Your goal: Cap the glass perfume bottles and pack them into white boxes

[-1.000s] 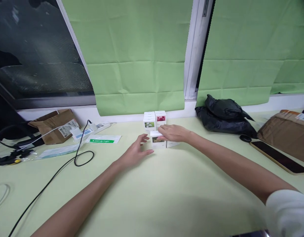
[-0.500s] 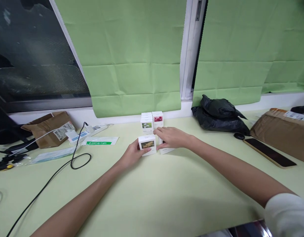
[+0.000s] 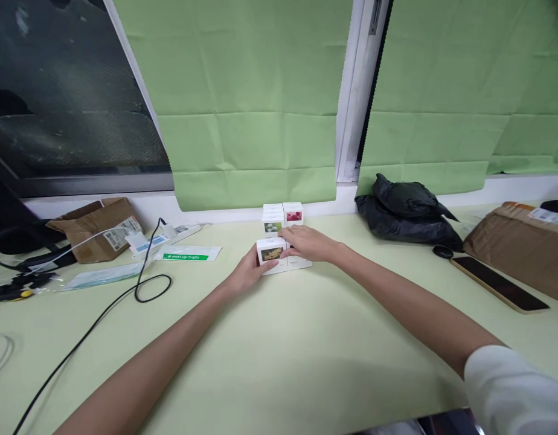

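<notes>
My left hand (image 3: 248, 269) is closed around the left side of a small white box with a yellow-flower picture (image 3: 272, 254), thumb across its front. Right beside it stands a second white box (image 3: 299, 263), its front mostly covered by my right hand (image 3: 311, 243). The right fingers curl over that box's top and front, near the seam between the two. Just behind are more small white boxes: a row with a white-flower picture (image 3: 273, 228) and one with a red picture (image 3: 293, 215).
Black plastic bags (image 3: 406, 211), a phone (image 3: 499, 283) and a brown parcel (image 3: 519, 248) lie to the right. On the left are an opened carton (image 3: 98, 229), a black cable (image 3: 91, 329) and a green-labelled packet (image 3: 188, 253). Green cloth (image 3: 252, 139) hangs behind.
The two front boxes have come together side by side and nearer the back rows; a small gap showed between them before. Both hands moved slightly forward with them. The view shifted a little.
</notes>
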Demonstrator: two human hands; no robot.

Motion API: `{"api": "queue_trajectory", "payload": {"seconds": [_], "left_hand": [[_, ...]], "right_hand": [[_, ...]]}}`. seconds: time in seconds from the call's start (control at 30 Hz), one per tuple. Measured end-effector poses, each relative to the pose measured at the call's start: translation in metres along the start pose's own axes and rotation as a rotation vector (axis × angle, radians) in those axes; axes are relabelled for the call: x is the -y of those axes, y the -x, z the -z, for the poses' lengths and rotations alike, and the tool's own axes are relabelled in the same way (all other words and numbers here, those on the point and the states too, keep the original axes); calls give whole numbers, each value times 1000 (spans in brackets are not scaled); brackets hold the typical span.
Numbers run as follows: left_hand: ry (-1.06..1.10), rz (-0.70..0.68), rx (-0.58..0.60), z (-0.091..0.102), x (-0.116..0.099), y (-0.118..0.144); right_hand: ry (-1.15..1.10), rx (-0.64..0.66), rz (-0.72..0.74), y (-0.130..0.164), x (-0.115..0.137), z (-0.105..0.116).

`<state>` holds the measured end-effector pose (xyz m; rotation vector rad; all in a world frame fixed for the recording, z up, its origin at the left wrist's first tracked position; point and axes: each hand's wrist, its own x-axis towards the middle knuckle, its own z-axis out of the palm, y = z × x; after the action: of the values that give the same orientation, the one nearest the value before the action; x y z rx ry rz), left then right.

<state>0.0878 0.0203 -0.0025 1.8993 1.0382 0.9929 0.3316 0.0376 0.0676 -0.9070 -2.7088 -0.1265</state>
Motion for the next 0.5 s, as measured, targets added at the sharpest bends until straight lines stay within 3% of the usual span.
{"api": "queue_trajectory", "payload": {"seconds": [0.2, 0.5], "left_hand": [[36, 27, 17, 5, -1, 6], [-140, 30, -37, 19, -19, 21]], "right_hand": [[-162, -90, 70, -8, 5, 8], [-214, -43, 149, -23, 14, 25]]}}
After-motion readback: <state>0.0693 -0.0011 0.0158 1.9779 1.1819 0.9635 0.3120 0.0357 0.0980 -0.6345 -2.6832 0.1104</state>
